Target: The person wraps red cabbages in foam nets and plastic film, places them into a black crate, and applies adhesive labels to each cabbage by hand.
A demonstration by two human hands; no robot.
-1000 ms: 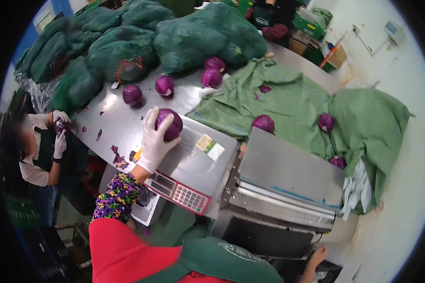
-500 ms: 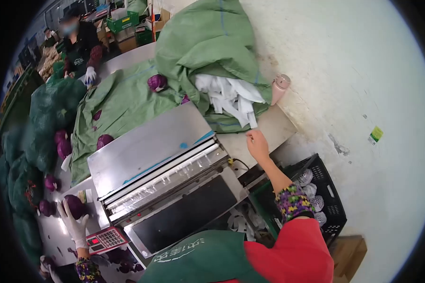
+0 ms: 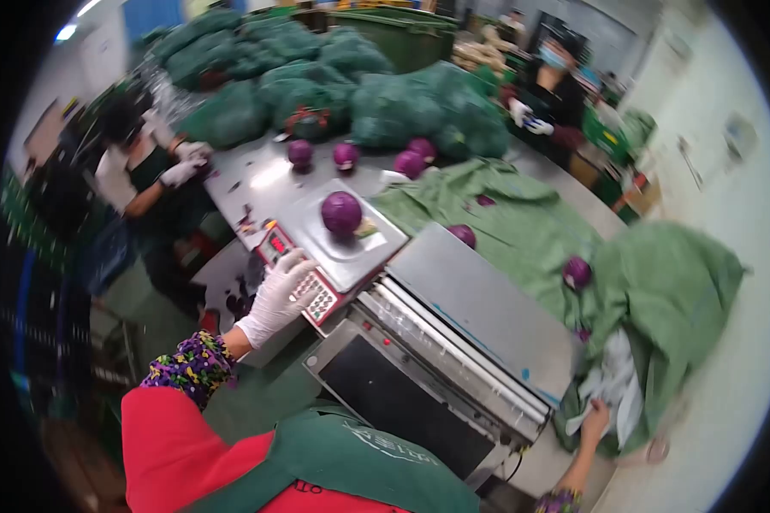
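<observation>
My left hand [image 3: 278, 295], in a white glove, is held over the keypad of a red-framed scale [image 3: 319, 297], its fingers stretched out. A red cabbage [image 3: 342, 214] sits on the scale's metal pan, apart from the hand. At the lower right my bare right hand [image 3: 596, 421] is at the mouth of a green woven sack [image 3: 667, 299]. Its fingers are closed on a white strip from the pile of white strips [image 3: 618, 376] inside; the fingertips are blurred. Between my hands stands a wrapping machine [image 3: 453, 342] with a metal top and dark plate.
Several red cabbages [image 3: 345, 156] lie on the metal table and on a flat green cloth [image 3: 522, 205]. Full green mesh sacks [image 3: 428, 111] line the far edge. One co-worker [image 3: 162, 171] is at the left, another [image 3: 552, 103] at the back right. The wall [image 3: 727, 171] bounds the right.
The view has swung left. My left hand has come off the red cabbage, now on the scale pan, and over to the keypad. My right hand stays by the white strips.
</observation>
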